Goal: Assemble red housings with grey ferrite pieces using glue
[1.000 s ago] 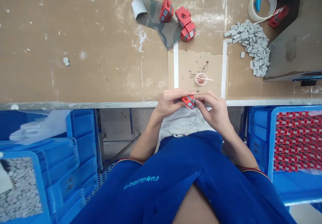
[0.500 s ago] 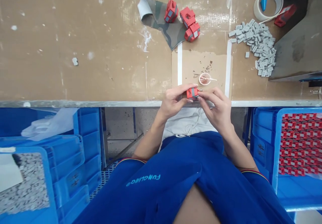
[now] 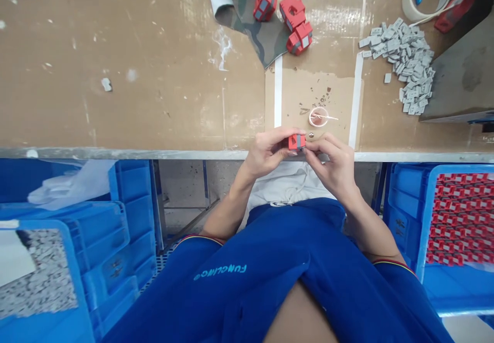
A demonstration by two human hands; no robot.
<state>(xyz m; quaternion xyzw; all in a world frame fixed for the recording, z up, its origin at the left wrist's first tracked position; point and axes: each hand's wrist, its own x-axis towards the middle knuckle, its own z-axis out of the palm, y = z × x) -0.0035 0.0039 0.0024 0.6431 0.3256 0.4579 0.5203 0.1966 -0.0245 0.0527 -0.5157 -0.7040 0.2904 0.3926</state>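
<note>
My left hand [image 3: 266,152] is closed around a small red plastic block with a grey band [image 3: 296,141], held just above the table's front edge. My right hand [image 3: 332,159] has thumb and fingertips pinched at the block's right end; whatever lies between them is too small to make out. Just beyond the fingers stand a small round cup of reddish-brown stuff [image 3: 317,117], with a thin white stick across its rim, and a small shiny round piece [image 3: 311,134]. Farther back, several similar red blocks [image 3: 265,1] rest on and beside a camouflage-patterned cloth [image 3: 262,37].
To the right lie a heap of small grey-white tiles [image 3: 412,65], a tape roll [image 3: 411,3] and a metal box [image 3: 463,75]. Below the table edge, a blue crate [image 3: 428,219] of red parts stands right, and a blue crate [image 3: 73,260] of grey pieces left.
The view has shifted slightly, with the table items sitting higher in it. The right fingertips have drawn a little away from the block's side; the left hand keeps its hold.
</note>
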